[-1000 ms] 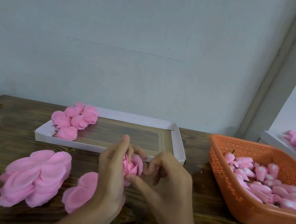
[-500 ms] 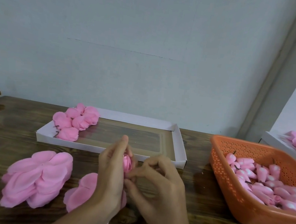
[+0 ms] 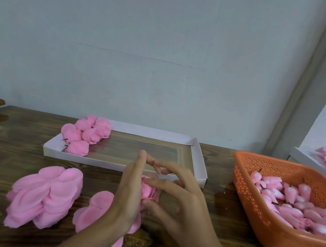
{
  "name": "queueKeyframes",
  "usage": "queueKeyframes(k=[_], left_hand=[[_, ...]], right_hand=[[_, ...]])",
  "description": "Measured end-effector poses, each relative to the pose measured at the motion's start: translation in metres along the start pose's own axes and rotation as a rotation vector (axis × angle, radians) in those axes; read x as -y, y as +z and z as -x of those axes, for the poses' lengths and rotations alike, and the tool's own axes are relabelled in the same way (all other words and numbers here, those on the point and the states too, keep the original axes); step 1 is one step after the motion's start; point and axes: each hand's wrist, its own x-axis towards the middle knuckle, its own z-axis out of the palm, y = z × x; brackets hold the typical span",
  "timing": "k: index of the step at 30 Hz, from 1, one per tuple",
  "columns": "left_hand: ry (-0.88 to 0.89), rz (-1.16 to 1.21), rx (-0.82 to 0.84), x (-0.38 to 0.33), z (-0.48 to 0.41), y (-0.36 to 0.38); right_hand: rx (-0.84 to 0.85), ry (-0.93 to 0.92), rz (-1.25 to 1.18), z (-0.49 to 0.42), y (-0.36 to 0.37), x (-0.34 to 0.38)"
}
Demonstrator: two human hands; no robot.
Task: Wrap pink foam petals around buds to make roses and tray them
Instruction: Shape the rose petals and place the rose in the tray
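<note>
A half-wrapped pink foam rose (image 3: 148,190) sits between both my hands, just above the wooden table. My left hand (image 3: 129,192) holds it from the left, palm against the petals, fingers pointing up. My right hand (image 3: 176,197) pinches the rose from the right with thumb and forefinger, its other fingers lifted. Much of the rose is hidden by my hands. A white cardboard tray (image 3: 199,163) lies behind them, with several finished roses (image 3: 86,133) in its far left corner. Loose pink petals lie in a big pile (image 3: 47,193) and a smaller one (image 3: 94,210) at the left.
An orange perforated basket (image 3: 250,205) at the right holds several pink buds (image 3: 294,203) with dark stems. A second white tray (image 3: 303,160) with pink roses pokes in at the far right. The wall runs close behind the dark wooden table (image 3: 14,148).
My hands have dropped lower toward the table with the rose. The petals have closed in around the bud, and my right fingers have shifted from curled to pinching its side.
</note>
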Motion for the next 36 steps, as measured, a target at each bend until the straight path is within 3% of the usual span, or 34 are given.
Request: queueKeyframes(k=[4, 10, 16, 18, 21, 27, 31, 36], left_hand=[[0.042, -0.111, -0.020, 0.002, -0.005, -0.004], [0.089, -0.032, -0.044, 0.008, -0.008, -0.009], [0.174, 0.327, -0.072, 0.001, -0.023, -0.010], [0.183, 0.419, -0.113, 0.004, -0.028, -0.011], [0.112, 0.373, -0.083, 0.008, -0.030, -0.011], [0.016, 0.195, 0.116, 0.002, -0.021, -0.012], [-0.108, 0.296, 0.300, -0.007, -0.020, -0.017], [-0.086, 0.046, 0.539, -0.010, -0.022, -0.021]], right_hand=[[-0.010, 0.058, -0.076, -0.001, -0.002, -0.001], [-0.024, 0.052, -0.038, 0.002, 0.003, 0.003], [-0.187, 0.508, -0.455, 0.012, 0.019, 0.019], [-0.135, 0.567, -0.473, 0.015, 0.027, 0.023], [-0.084, 0.569, -0.493, 0.016, 0.033, 0.026], [-0.135, 0.553, -0.623, 0.012, 0.030, 0.024], [-0.167, 0.539, -0.823, 0.004, 0.018, 0.012], [-0.109, 0.523, -0.884, 0.001, 0.011, 0.004]])
